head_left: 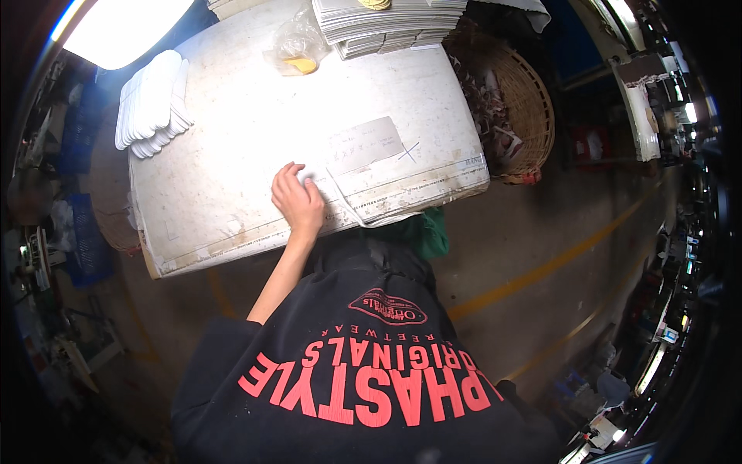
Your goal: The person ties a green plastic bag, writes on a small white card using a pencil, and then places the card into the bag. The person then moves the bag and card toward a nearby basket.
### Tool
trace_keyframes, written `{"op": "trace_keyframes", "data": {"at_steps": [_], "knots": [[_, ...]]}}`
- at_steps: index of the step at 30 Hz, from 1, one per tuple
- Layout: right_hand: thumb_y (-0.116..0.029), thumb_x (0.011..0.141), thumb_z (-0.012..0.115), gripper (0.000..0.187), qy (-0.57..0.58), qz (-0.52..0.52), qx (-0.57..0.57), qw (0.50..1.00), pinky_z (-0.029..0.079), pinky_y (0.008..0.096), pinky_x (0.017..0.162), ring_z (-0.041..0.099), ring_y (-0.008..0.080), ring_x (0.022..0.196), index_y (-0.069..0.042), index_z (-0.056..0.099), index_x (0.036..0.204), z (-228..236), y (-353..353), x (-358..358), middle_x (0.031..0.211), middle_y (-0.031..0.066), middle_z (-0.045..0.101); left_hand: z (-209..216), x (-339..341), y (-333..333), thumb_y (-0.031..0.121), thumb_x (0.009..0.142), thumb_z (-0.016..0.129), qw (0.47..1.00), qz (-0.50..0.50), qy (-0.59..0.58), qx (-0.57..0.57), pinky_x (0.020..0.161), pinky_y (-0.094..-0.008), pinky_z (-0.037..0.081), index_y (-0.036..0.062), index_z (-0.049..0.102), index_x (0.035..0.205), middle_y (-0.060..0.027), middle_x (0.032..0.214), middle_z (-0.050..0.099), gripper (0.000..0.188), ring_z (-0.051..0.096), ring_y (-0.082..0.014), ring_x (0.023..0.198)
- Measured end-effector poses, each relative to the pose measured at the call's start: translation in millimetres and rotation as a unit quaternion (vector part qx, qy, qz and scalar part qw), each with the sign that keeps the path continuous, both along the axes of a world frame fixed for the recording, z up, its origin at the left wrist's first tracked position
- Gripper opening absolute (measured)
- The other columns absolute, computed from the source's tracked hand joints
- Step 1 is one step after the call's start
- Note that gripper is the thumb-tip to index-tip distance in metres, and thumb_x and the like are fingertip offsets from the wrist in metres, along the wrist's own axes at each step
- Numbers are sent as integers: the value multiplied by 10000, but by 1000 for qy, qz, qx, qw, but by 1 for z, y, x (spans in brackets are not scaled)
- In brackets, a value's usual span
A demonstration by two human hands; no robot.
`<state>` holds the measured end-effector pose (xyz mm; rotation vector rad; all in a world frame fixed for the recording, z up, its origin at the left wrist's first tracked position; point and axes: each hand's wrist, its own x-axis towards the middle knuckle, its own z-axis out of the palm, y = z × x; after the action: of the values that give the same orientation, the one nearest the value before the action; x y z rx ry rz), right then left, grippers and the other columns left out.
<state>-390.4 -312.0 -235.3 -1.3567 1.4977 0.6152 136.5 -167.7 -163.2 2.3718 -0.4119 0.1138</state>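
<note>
My left hand point(298, 203) rests near the front edge of the white worn tabletop point(255, 131). Its fingers are slightly bent and apart from the thumb, and I see nothing held in them. To the right of that hand lies a grey sheet of paper or card point(365, 145) with faint handwriting. A thin pale strip point(345, 197) runs from beside the sheet down to the table's front edge. My right hand does not show. At the table's left stands a row of white insole-shaped pieces point(153, 104), leaning together.
Along the far edge sit a clear plastic bag point(297, 42) with something yellow in it and a tall stack of whitish sheets point(386, 27). A wicker basket point(533, 100) of scraps stands right of the table. A bright lamp point(124, 27) hangs at upper left.
</note>
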Motion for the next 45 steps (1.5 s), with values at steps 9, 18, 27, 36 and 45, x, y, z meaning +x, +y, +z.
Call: {"op": "trace_keyframes", "data": {"at_steps": [9, 18, 27, 36, 45], "knots": [[-225, 943, 681, 271, 4, 15, 23, 1000, 543, 420, 723, 678, 283, 818, -72, 653, 1165, -4, -2, -7, 915, 101, 715, -7, 3, 31, 116, 905, 560, 982, -66, 11, 175, 1205, -578, 227, 20, 554, 1436, -203, 1598, 422, 540, 307, -435, 1501], [-231, 939, 685, 274, 38, 225, 234, 945, 544, 423, 727, 683, 287, 821, -69, 658, 1158, 26, -48, 24, 912, 108, 721, 19, 6, 6, 73, 907, 568, 991, -107, 80, -19, 1130, -460, 377, 41, 630, 1370, -177, 1476, 566, 468, 487, -360, 1377], [-212, 951, 658, 154, -239, 411, -370, 798, 521, 543, 687, 670, 442, 840, -103, 556, 990, 206, -67, 281, 957, 146, 687, 82, -38, -42, 389, 1029, 656, 783, -285, 553, 16, 716, -270, 555, -39, 791, 1041, -64, 802, 777, 449, 679, -115, 700], [-182, 1000, 645, 192, -420, 346, -331, 771, 539, 476, 769, 657, 443, 886, -27, 563, 1080, 181, -33, 337, 1044, 184, 630, 31, -33, -53, 313, 1006, 655, 891, -107, 417, -147, 513, -286, 454, 26, 760, 783, -51, 652, 702, 378, 589, -102, 517], [-107, 1050, 507, 163, -436, 265, -297, 807, 521, 542, 813, 655, 488, 969, 15, 592, 1115, 175, -45, 328, 1027, 256, 692, 57, -16, -33, 465, 1056, 498, 939, -196, 266, 95, 750, -494, 564, 27, 763, 937, -249, 841, 729, 526, 716, -417, 803]]}}
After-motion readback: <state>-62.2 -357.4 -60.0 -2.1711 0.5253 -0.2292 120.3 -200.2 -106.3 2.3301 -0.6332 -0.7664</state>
